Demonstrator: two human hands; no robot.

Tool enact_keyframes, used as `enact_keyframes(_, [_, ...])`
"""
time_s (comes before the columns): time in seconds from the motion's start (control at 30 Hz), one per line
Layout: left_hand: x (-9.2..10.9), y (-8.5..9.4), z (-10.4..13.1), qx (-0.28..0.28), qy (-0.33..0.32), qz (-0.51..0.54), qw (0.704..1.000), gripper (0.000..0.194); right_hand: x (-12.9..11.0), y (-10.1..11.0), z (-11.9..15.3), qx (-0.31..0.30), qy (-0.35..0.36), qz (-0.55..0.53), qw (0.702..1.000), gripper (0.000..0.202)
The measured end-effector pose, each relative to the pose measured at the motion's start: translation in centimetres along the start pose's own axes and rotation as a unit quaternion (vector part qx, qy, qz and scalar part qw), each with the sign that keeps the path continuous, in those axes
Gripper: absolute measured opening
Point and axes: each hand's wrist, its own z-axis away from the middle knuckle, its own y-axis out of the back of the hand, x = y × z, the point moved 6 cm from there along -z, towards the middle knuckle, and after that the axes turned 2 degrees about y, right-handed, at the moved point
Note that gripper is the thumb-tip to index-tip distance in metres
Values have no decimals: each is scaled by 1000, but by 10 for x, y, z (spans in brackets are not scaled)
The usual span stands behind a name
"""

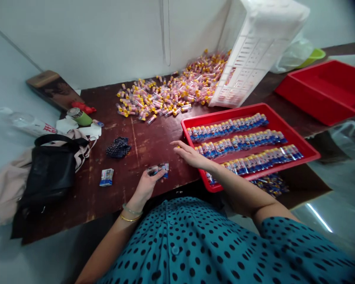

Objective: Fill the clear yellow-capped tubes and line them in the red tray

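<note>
My left hand (146,184) is closed, its thumb pressed on small clear-and-blue printed plastic wrappers (154,169) above the table; I cannot tell how many. My right hand (191,155) is apart from it, with fingers stretched out over the table beside the red tray's left rim. A small yellow spot shows at its fingers, too small to make out. In the red tray (309,156), several small yellow-capped tubes in blue wrappers (248,144) lie in three rows. A heap of pink tubes with yellow caps (177,92) lies against the wall, beyond my hands.
A white basket (242,59) leans tilted over the heap. Another red tray (313,92) stands at right. On the left are a black bag (51,169), a green-bodied jar (79,116), a bottle (26,120), dark patterned cloth (118,147) and a blue-white packet (106,177). Below right is an open box (301,185).
</note>
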Motion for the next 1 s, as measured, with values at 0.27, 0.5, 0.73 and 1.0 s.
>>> enact_keyframes(0.27, [6,-6,13,-6,-34,-76,997,25,-10,29,33,53,27,-199,978,34])
enact_keyframes(0.5, [19,-21,23,-62,-49,-124,989,24,-17,4,27,31,28,-296,954,33])
enact_keyframes(0.73, [22,-23,21,-89,-31,-131,987,23,-11,9,29,33,24,-260,965,31])
enact_keyframes(1.0, [25,-39,16,-112,-19,-144,983,23,-12,20,29,32,3,-300,953,31])
